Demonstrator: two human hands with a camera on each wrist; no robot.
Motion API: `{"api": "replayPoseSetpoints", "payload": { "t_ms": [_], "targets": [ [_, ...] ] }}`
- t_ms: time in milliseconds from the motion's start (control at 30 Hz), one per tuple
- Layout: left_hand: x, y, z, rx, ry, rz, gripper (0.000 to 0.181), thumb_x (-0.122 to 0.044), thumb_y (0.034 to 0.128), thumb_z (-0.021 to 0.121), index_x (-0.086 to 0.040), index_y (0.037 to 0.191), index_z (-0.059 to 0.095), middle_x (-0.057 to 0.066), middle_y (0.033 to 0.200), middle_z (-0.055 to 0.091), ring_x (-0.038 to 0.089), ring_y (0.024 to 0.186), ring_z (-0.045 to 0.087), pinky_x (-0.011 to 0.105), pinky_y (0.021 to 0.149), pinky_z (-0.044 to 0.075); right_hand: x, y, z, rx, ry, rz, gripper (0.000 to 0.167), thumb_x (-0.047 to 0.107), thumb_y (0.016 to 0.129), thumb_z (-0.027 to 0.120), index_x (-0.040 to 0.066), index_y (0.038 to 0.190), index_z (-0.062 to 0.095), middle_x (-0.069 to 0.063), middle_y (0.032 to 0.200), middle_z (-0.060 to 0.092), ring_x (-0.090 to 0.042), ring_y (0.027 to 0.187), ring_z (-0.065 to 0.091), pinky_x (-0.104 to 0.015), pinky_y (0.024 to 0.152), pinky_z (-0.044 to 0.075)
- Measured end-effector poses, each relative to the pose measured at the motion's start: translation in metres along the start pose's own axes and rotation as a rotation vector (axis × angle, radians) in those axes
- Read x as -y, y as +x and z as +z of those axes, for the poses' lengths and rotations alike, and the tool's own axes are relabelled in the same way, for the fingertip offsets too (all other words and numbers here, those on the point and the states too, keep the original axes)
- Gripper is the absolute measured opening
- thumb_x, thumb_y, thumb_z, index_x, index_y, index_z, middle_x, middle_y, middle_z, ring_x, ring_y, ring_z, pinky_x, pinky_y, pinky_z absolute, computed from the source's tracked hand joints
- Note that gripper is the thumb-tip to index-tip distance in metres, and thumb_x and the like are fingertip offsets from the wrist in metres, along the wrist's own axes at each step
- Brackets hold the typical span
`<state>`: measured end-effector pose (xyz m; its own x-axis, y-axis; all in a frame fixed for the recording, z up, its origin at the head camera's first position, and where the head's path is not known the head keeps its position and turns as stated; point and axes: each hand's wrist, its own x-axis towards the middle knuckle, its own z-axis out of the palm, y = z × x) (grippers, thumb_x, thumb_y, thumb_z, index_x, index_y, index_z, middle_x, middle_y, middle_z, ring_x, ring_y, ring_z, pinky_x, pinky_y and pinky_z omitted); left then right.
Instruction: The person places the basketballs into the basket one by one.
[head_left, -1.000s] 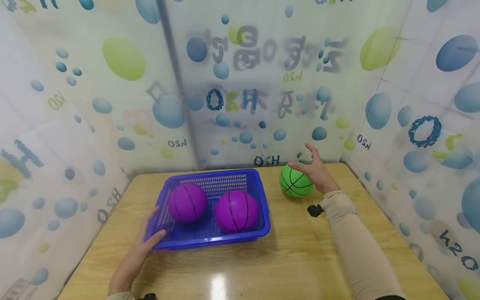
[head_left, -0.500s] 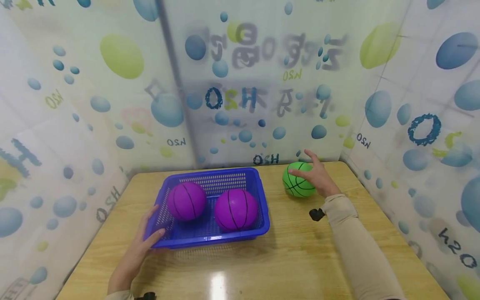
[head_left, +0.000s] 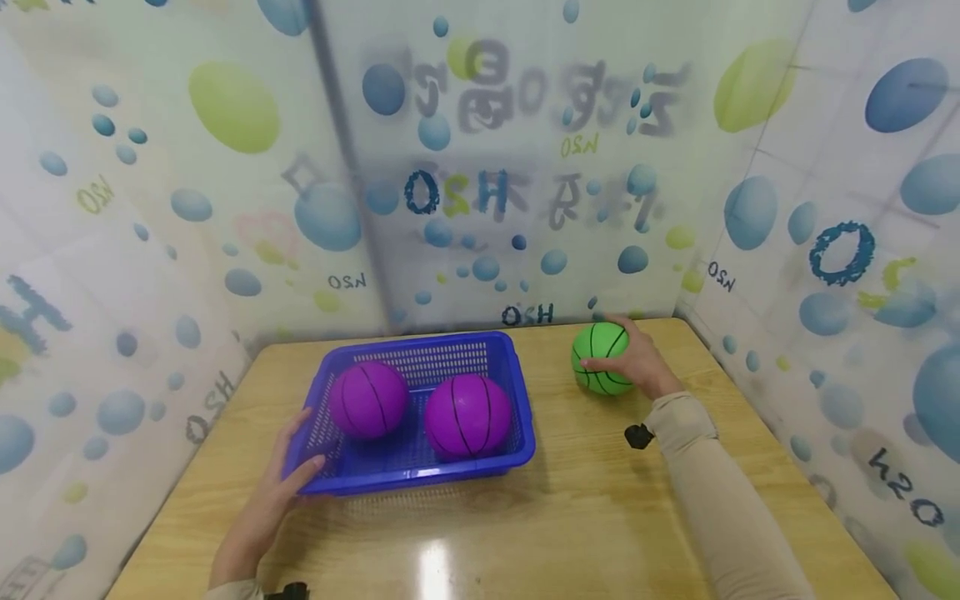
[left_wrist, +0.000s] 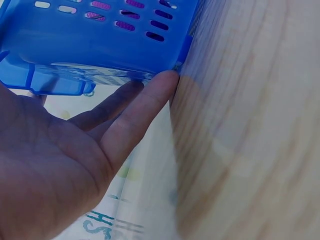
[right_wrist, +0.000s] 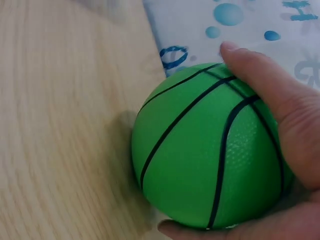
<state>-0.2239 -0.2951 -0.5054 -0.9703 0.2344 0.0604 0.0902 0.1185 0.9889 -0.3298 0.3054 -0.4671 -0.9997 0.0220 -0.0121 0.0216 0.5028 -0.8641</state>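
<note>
My left hand (head_left: 258,504) holds the left end of a blue plastic basket (head_left: 417,477), thumb at the near corner of the rim. In the left wrist view its fingers (left_wrist: 137,117) reach along the outside of the slotted basket wall (left_wrist: 75,32), one fingertip close to the tabletop. Two purple basketballs, one on the left (head_left: 369,400) and one on the right (head_left: 468,417), lie inside. Right of the basket, my right hand (head_left: 637,364) grips a small green basketball (head_left: 596,371) on the table. The right wrist view shows thumb and fingers on opposite sides of this ball (right_wrist: 190,155).
The wooden table (head_left: 570,517) meets a back curtain (head_left: 465,275) printed with bubbles and letters. Similar printed sheets hang at the left (head_left: 97,333) and right (head_left: 855,358). A small black device (head_left: 638,436) sits at my right wrist.
My right hand has come down from above the green ball and closed round its right side. The ball has shifted slightly right. My left hand stays on the basket.
</note>
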Motion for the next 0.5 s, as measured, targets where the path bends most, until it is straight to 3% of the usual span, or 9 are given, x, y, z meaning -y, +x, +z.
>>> {"api": "replayPoseSetpoints", "payload": {
  "t_ms": [133, 500],
  "targets": [
    [-0.0012, -0.0002, -0.0013, -0.002, 0.001, 0.012, 0.077, -0.015, 0.1172, 0.052, -0.030, 0.179, 0.008, 0.016, 0.183, -0.018, 0.067, 0.156, 0.015, 0.046, 0.087, 0.070, -0.0026, 0.0011, -0.0023, -0.010, 0.023, -0.017, 0.116, 0.036, 0.092, 0.094, 0.019, 0.179, 0.019, -0.034, 0.168, 0.037, -0.056, 0.146, 0.048, -0.072, 0.115, 0.050],
    [0.0007, -0.0019, 0.0002, -0.007, 0.009, 0.006, 0.078, -0.015, 0.1171, 0.053, -0.029, 0.179, 0.008, 0.016, 0.184, -0.017, 0.066, 0.157, 0.013, 0.050, 0.089, 0.070, -0.0007, -0.0069, -0.0008, -0.020, 0.009, 0.003, 0.114, 0.034, 0.094, 0.092, 0.015, 0.178, 0.018, -0.036, 0.168, 0.036, -0.057, 0.146, 0.047, -0.073, 0.114, 0.051]
  ]
}}
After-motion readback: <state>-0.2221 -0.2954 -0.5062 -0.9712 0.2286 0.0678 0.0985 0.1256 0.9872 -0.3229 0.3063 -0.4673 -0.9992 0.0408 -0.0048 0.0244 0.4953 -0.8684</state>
